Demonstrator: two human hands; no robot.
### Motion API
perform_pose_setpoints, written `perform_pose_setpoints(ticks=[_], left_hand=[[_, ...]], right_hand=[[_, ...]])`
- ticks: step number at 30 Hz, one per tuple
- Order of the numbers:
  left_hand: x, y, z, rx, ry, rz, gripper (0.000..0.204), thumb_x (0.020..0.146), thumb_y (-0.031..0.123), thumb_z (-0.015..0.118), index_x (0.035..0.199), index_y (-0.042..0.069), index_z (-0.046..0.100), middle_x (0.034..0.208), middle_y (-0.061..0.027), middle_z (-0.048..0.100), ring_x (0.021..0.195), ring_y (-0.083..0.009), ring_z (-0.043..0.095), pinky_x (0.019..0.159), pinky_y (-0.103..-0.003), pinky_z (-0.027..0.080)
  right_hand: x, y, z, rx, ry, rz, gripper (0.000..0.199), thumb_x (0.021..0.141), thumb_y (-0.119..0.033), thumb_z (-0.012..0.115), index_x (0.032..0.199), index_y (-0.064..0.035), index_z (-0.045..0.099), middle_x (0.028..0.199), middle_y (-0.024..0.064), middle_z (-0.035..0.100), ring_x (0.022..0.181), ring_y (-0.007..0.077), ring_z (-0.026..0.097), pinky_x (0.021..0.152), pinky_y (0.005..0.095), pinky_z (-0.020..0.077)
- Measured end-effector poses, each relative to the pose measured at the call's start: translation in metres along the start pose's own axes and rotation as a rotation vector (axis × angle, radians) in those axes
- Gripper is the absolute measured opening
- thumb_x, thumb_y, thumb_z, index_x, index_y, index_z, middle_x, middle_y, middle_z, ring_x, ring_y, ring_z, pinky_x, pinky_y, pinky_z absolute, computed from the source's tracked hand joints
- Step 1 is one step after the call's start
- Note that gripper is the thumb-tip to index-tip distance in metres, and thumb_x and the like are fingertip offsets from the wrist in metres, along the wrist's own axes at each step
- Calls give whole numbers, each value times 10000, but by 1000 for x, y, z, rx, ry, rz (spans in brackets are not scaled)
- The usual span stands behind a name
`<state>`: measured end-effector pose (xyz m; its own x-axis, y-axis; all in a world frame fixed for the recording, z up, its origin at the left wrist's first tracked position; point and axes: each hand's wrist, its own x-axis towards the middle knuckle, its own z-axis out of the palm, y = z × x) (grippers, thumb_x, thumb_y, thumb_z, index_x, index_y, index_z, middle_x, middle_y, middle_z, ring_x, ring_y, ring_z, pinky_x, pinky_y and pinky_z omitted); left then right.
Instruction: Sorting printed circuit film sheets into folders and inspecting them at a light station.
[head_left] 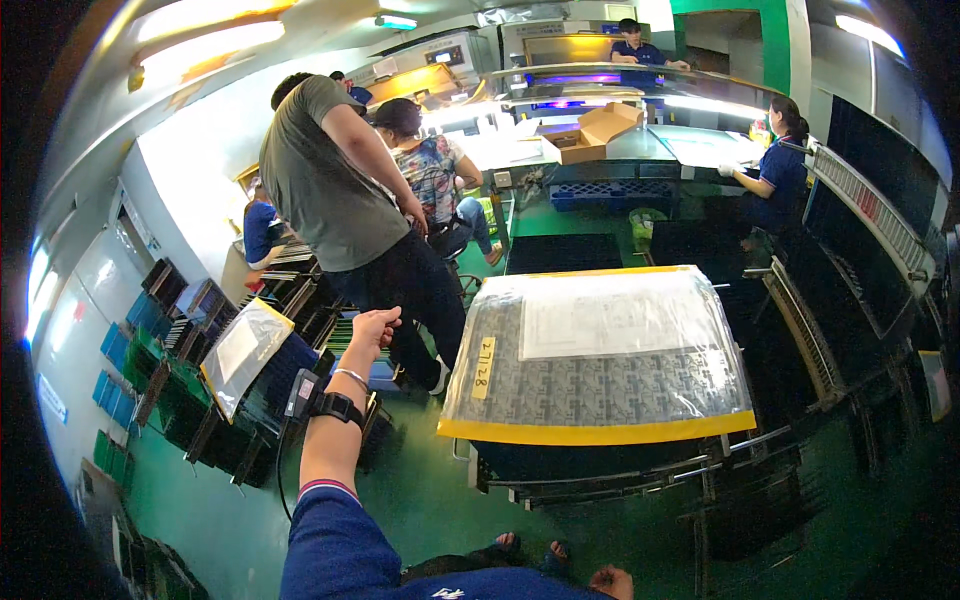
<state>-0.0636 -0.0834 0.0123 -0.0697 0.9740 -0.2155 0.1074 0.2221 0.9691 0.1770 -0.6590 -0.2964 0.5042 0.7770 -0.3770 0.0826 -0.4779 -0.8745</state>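
One clear plastic sleeve (pixel 640 385), head view, lies face-up on a dark stand (pixel 590 462) in front of the wearer. Its long axis appears to run left to right; one yellow-banded edge faces the wearer, the other points away. Surface: glossy, wrinkled, grey-patterned, with a white sheet (pixel 600 320) and a yellow label (pixel 483 368). Left hand (pixel 374 331): raised left of the sleeve, fingers curled nearly closed, visibly empty. Right hand (pixel 612 580): at the lower edge, partly visible; grip cannot be determined.
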Motion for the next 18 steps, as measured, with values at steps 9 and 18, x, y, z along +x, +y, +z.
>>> perform_pose_setpoints(ticks=[9, 18], left_hand=[[-15, 7, -33, -70, -64, 39, 187, 752, 188, 716, 788, 43, 603, 677, -37, 593, 468, -38, 459, 358, -157, 354], [-43, -9, -91, -96, -155, 75, 183, 771, 173, 695, 846, 30, 609, 671, -27, 596, 472, -43, 478, 377, -161, 372]], right_hand=[[1, -18, 6, 5, 32, -383, 75, 817, -32, 524, 815, -5, 594, 717, 85, 584, 645, 166, 547, 582, 314, 472], [13, 16, 45, 1213, -360, 414, 86, 820, -43, 522, 823, 16, 585, 738, 87, 589, 677, 163, 546, 617, 304, 475]])
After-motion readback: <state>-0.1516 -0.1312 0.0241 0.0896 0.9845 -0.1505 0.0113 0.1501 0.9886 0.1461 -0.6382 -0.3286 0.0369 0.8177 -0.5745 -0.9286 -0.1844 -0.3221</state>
